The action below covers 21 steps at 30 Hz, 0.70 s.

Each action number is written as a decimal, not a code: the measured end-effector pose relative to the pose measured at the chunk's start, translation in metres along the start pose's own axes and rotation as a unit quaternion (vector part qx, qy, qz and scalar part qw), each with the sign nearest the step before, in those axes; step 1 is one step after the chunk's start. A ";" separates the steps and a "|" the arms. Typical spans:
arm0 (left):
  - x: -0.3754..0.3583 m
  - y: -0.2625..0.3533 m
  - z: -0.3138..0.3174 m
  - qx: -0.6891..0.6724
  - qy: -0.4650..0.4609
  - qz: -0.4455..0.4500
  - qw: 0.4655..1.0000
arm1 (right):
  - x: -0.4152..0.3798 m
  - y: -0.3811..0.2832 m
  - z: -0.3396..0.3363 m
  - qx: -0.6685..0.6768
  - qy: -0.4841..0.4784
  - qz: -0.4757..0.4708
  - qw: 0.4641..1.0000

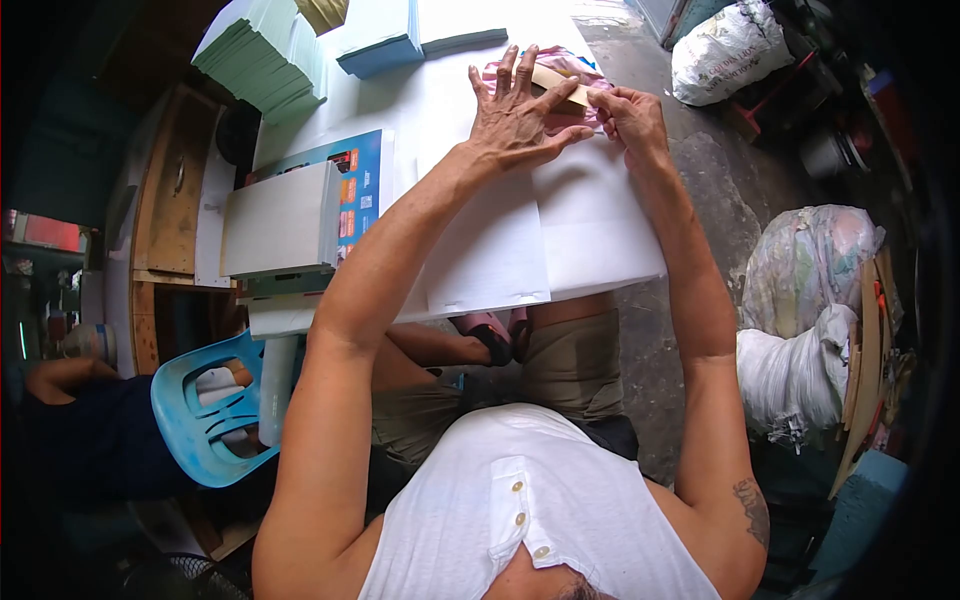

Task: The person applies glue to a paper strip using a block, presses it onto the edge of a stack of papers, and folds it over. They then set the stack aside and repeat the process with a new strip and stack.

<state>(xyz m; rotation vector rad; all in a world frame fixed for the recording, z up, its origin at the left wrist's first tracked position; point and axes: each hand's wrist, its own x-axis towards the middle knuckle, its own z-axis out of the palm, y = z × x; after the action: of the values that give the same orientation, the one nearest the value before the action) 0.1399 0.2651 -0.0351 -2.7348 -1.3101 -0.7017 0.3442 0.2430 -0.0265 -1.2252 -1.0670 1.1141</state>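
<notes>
Both arms extend forward, elbows slightly bent. Left hand [515, 122]: palm down, fingers spread, thumb reaching toward the right. Right hand [632, 118]: fingers curled, thumb and index fingertips pinched together.

Here I've got pale mint green on the tall paper stack [262, 60], and light blue along the side of the paper block [385, 58] beside it. Now bright blue on the printed sheet [371, 160], patterned with orange patches and white print. There's pink and white, with a touch of blue, on the cloth [554, 122], and tan on the flat strip [575, 92]. I'm seeing sky blue on the plastic chair [172, 405], white on the shirt [590, 490], cream on its buttons [517, 487], olive on the shorts [575, 365], and dark lettering across the white sack [725, 55].
</notes>
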 end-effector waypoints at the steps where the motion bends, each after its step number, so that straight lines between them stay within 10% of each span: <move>1: 0.000 0.000 -0.001 -0.004 -0.001 -0.006 1.000 | -0.002 -0.001 0.002 -0.005 0.012 0.002 1.000; 21: -0.001 -0.007 -0.008 0.010 -0.019 -0.033 0.999 | -0.085 -0.028 -0.037 -0.085 0.145 -0.069 0.983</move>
<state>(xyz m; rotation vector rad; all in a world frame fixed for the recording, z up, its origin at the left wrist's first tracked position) 0.1315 0.2671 -0.0290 -2.7136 -1.4125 -0.6395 0.3696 0.1526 -0.0017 -1.3782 -1.0200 0.7232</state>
